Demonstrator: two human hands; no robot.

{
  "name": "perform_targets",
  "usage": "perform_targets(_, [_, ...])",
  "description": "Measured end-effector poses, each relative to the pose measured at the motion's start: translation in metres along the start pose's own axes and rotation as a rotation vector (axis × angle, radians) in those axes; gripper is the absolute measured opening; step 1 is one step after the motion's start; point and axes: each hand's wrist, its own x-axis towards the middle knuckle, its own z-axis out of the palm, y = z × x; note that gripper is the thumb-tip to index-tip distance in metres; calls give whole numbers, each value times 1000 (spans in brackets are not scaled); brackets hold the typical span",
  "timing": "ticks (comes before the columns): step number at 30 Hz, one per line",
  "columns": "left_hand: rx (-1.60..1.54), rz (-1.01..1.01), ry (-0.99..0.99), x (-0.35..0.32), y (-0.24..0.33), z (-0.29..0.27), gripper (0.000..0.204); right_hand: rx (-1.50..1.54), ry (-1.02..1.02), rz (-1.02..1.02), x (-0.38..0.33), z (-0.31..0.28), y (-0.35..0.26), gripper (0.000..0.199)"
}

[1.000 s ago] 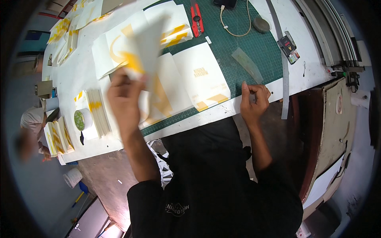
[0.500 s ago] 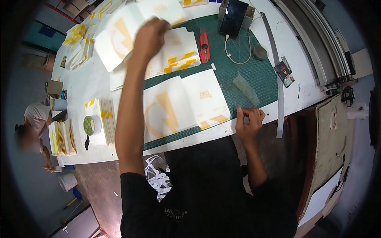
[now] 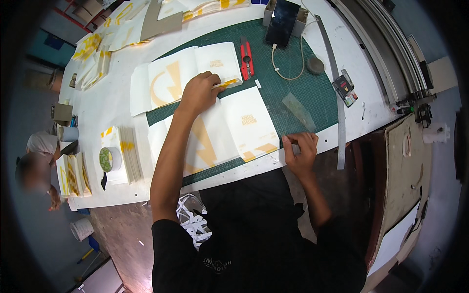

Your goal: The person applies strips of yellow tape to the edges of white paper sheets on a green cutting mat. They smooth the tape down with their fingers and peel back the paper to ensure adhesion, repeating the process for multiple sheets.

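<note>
My left hand (image 3: 199,94) reaches to the middle of the table, its fingers curled on the near edge of a stack of white printed sheets (image 3: 166,80) with pale orange shapes. Nearer me, another white printed sheet (image 3: 249,122) with an orange striped corner lies spread on the green cutting mat (image 3: 227,168), partly hidden by my left forearm. At the table's front edge, my right hand (image 3: 300,151) is closed, thumb and fingertips together by that sheet's right corner. Whatever it pinches is too small to make out.
A red cutter (image 3: 247,59), a clear strip (image 3: 299,112), a phone (image 3: 282,22) with a cable and a round grey piece (image 3: 315,65) lie on the mat. A steel ruler (image 3: 341,117) is at right. Folded stacks and a tape roll (image 3: 109,159) stand left. A person (image 3: 41,146) is far left.
My left hand has come down from the far side toward me. The large sheet it held raised no longer covers the back stack. My right hand stays near the table edge.
</note>
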Motion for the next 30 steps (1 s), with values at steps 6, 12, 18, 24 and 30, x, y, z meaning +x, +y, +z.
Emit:
perform_targets(6, [14, 233, 285, -55, 35, 4, 31, -37, -221, 67, 2, -9, -17, 25])
perform_targets(12, [-114, 215, 125, -136, 84, 24, 23, -70, -256, 131, -2, -9, -26, 39])
perform_targets(18, [-155, 165, 186, -144, 84, 38, 27, -102, -248, 97, -1, -10, -29, 43])
perform_targets(24, [-176, 160, 212, -145, 84, 42, 26, -74, -283, 132, -4, -9, -27, 43])
perform_targets(30, [-228, 134, 218, -145, 80, 48, 28, -79, -280, 95, -8, -8, -29, 47])
